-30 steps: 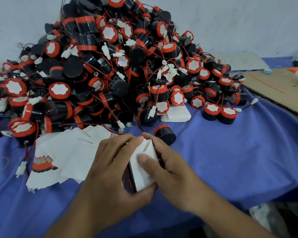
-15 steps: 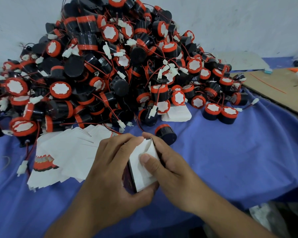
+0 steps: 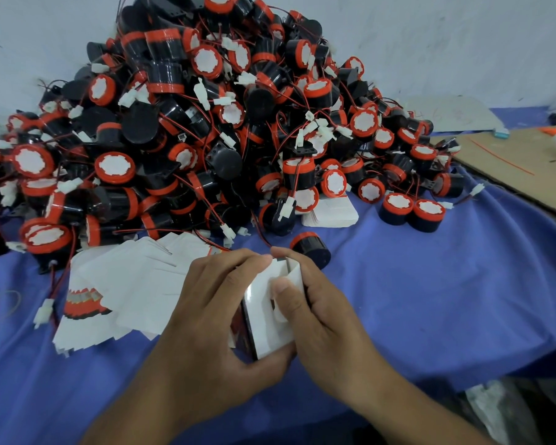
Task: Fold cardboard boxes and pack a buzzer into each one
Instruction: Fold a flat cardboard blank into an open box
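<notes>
A small white cardboard box (image 3: 265, 322) stands between my two hands near the table's front edge. My left hand (image 3: 206, 316) grips its left side, fingers over the top and thumb under the lower corner. My right hand (image 3: 321, 316) holds the right side, its thumb pressing a white flap onto the box's face. A lone black and red buzzer (image 3: 312, 250) lies just behind my right fingers. A big heap of buzzers (image 3: 206, 123) with red wires fills the back. Whether a buzzer is inside the box is hidden.
A fan of flat white box blanks (image 3: 126, 284) lies left of my hands on the blue cloth (image 3: 430, 300). A second small stack of blanks (image 3: 331, 215) sits at the heap's foot. Brown cardboard (image 3: 527, 165) lies at right; the cloth's edge drops off front right.
My right thumb has pushed the flap further down onto the box. Both hands stay in the same place.
</notes>
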The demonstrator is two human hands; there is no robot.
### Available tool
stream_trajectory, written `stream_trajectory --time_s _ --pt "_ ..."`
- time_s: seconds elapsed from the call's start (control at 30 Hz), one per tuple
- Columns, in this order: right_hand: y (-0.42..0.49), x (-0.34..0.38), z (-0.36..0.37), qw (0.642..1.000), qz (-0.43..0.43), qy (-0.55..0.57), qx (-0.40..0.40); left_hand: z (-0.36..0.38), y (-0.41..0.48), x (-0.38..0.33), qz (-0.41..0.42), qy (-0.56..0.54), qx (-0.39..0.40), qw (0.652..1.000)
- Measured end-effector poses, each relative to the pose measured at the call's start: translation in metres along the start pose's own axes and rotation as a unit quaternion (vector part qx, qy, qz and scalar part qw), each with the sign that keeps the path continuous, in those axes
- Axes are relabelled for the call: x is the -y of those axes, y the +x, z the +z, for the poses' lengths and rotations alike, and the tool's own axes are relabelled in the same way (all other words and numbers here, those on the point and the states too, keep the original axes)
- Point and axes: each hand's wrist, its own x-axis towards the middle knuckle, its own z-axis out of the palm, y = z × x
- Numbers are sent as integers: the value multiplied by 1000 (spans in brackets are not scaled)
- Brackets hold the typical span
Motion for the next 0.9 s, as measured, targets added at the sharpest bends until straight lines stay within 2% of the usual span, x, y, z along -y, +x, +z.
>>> stream_trajectory --time_s 0.23,0.5,0.6,0.7,0.9 --pt "3 2 -3 999 -4 -9 36 -2 0 2 4 3 -3 1000" --pt "1 2 -5 993 -1 -95 66 0 0 1 21 22 0 1000" --pt "-2 -1 -3 997 17 -48 66 0 1 2 20 23 0 1000" --pt "-1 -3 0 997 36 52 50 0 0 3 9 10 -2 1000" --pt "8 1 -5 962 67 250 82 -4 -4 8 -25 -23 5 999"
